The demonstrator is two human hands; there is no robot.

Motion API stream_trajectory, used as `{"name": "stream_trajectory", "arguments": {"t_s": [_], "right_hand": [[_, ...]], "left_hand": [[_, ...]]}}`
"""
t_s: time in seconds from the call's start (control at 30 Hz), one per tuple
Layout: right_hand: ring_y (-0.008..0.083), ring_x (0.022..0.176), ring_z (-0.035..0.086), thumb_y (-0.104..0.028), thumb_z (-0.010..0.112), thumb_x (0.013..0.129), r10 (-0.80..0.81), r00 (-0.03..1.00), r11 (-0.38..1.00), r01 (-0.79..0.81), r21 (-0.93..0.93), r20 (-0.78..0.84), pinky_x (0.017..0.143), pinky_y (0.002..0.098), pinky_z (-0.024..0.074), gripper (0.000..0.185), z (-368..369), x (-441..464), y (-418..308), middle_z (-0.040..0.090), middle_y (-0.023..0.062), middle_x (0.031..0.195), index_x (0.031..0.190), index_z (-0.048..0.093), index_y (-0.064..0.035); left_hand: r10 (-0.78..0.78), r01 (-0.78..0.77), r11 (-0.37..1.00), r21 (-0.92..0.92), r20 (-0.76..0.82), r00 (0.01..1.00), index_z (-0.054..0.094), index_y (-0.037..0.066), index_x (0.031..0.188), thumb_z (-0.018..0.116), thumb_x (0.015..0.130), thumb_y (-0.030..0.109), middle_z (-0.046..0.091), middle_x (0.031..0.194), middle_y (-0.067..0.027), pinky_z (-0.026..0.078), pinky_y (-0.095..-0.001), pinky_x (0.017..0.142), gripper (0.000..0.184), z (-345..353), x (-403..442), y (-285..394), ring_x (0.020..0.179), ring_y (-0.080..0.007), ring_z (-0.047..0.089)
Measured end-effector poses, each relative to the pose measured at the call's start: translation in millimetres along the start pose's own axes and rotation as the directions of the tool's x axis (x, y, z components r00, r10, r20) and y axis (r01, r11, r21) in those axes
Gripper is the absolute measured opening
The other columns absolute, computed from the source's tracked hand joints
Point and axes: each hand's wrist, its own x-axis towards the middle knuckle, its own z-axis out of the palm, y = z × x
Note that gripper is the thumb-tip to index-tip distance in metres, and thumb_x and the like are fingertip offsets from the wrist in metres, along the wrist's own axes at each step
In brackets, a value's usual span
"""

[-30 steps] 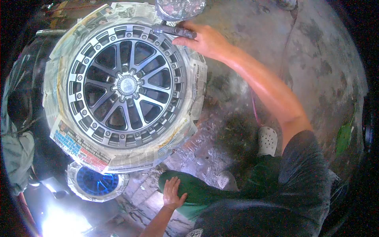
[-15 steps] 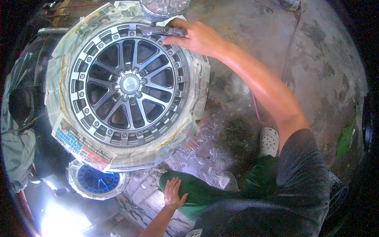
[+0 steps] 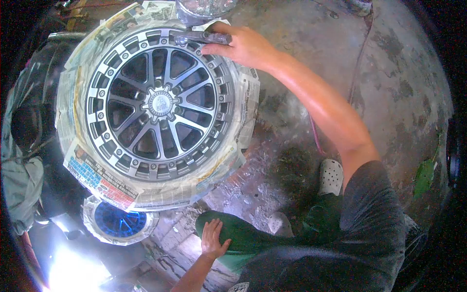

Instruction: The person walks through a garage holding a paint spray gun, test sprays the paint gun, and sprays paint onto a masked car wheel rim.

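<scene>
My right hand [image 3: 245,46] is closed around a metallic spray gun [image 3: 202,37] over the upper right edge of a large wheel rim. A paint-spattered cup [image 3: 204,9] shows just above the gun. The silver and dark grey wheel rim [image 3: 160,104] faces up, with newspaper [image 3: 102,180] and tape around its outer edge. Resting flat on the green-trousered knee, my left hand [image 3: 212,238] has its fingers apart and holds nothing.
Below the large rim sits a smaller blue-lit wheel [image 3: 120,221], ringed with paper. A bright glare [image 3: 78,272] fills the lower left. Grey cloth [image 3: 22,190] hangs at the left edge. A thin hose [image 3: 360,63] and a green leaf [image 3: 424,177] lie on the floor to the right.
My right hand and the spray gun have moved a little left along the top of the rim. My left hand has stayed on the knee.
</scene>
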Motion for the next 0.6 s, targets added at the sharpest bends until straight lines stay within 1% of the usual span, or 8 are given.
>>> {"name": "stream_trajectory", "arguments": {"t_s": [0.03, 0.13, 0.23, 0.33, 0.43, 0.53, 0.6], "right_hand": [[0.0416, 0.094, 0.068, -0.057, 0.067, 0.088, -0.001, 1.0, 1.0, 0.001, 0.004, 0.002, 0.082, 0.048, 0.0533, 0.055, 0, 1, 0, 0.072, 0.0203, 0.1, 0.118, 0.065, -0.01], [0.0292, 0.074, 0.069, -0.052, 0.07, 0.089, -0.044, 0.995, 0.998, 0.047, 0.032, -0.092, 0.068, 0.0399, 0.0523, 0.049, 3, 7, 2, 0.072, 0.0103, 0.087, 0.117, 0.066, -0.0127], [0.0194, 0.061, 0.063, -0.05, 0.069, 0.091, 0.167, 0.983, 0.967, -0.179, 0.18, 0.08, 0.059, 0.0338, 0.0509, 0.046, -1, 18, -5, 0.072, 0.0056, 0.084, 0.116, 0.066, -0.0115], [0.0113, 0.054, 0.055, -0.049, 0.069, 0.091, 0.152, 0.984, 0.953, -0.17, 0.253, 0.088, 0.051, 0.0281, 0.0475, 0.044, -4, 26, -15, 0.071, 0.0014, 0.084, 0.113, 0.066, -0.0112], [0.0202, 0.056, 0.066, -0.064, 0.068, 0.084, 0.094, 0.99, 0.942, -0.121, 0.313, 0.101, 0.057, 0.034, 0.0543, 0.062, -1, 36, -10, 0.073, 0.0084, 0.082, 0.119, 0.068, -0.0119], [0.0196, 0.054, 0.064, -0.064, 0.066, 0.085, 0.075, 0.986, 0.97, -0.107, 0.219, 0.151, 0.056, 0.0332, 0.054, 0.061, 5, 51, 4, 0.073, 0.0069, 0.083, 0.116, 0.069, -0.0122], [0.0192, 0.053, 0.063, -0.064, 0.065, 0.086, 0.048, 0.993, 0.964, -0.075, 0.253, 0.112, 0.055, 0.0329, 0.0536, 0.061, 4, 52, 0, 0.073, 0.0072, 0.082, 0.115, 0.069, -0.0102]], "left_hand": [[-0.01, 0.01, 1.0, 0.005, 0.016, 1.0, 0.048, 0.002, 0.139, 0.077, 0.076, 0.036, 0.051, 0.142, -0.0217, 0.031, -0.0588, 0.114, 0.078, -1, 0, 1, 0.133, -0.042, 0.047], [-0.035, 0.034, 0.999, 0.015, 0.051, 0.998, 0.047, 0.003, 0.14, 0.077, 0.075, 0.035, 0.05, 0.142, -0.0213, 0.031, -0.0588, 0.115, 0.078, -2, 1, 2, 0.134, -0.0416, 0.045], [-0.038, 0.037, 0.999, 0.016, 0.052, 0.998, 0.047, 0.004, 0.14, 0.078, 0.075, 0.034, 0.05, 0.142, -0.0211, 0.03, -0.0587, 0.115, 0.078, -2, 1, 3, 0.135, -0.0412, 0.045], [-0.033, 0.033, 0.999, 0.012, 0.037, 0.999, 0.047, 0.004, 0.14, 0.078, 0.075, 0.033, 0.05, 0.142, -0.021, 0.03, -0.0586, 0.115, 0.078, -4, 5, 8, 0.134, -0.041, 0.046], [-0.049, 0.049, 0.999, 0.016, 0.049, 0.998, 0.047, 0.003, 0.139, 0.079, 0.074, 0.033, 0.051, 0.142, -0.0211, 0.03, -0.0586, 0.115, 0.078, -5, 7, 12, 0.134, -0.041, 0.046], [-0.056, 0.055, 0.998, 0.018, 0.057, 0.997, 0.048, 0.002, 0.138, 0.078, 0.075, 0.035, 0.051, 0.142, -0.0212, 0.03, -0.0585, 0.115, 0.078, -7, 11, 16, 0.133, -0.0409, 0.047], [-0.045, 0.044, 0.999, 0.01, 0.041, 0.998, 0.048, 0.002, 0.138, 0.078, 0.076, 0.036, 0.051, 0.142, -0.0212, 0.03, -0.0584, 0.115, 0.077, -7, 11, 16, 0.133, -0.0407, 0.047]]}}
